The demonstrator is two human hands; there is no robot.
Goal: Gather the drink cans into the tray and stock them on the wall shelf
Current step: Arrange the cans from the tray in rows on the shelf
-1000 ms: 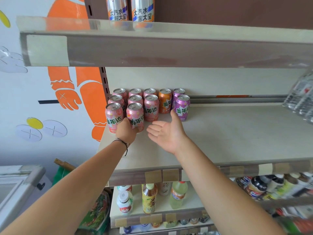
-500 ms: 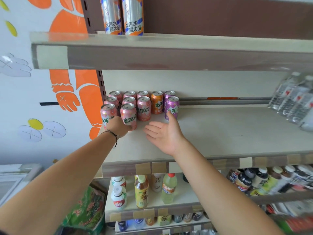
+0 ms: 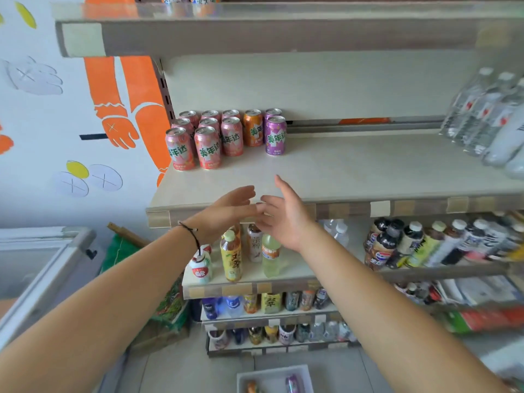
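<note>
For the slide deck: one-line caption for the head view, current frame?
Both empty hands, left hand and right hand, open at the shelf edge; cans stocked at back left, tray below.

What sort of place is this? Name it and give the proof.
Most likely a small shop's drinks aisle: tiered wall shelving with label strips, a block of matching soda cans, and rows of bottled drinks below.

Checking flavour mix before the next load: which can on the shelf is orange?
The orange can, one only, in the back row between the pink cans and the purple cans.
</note>
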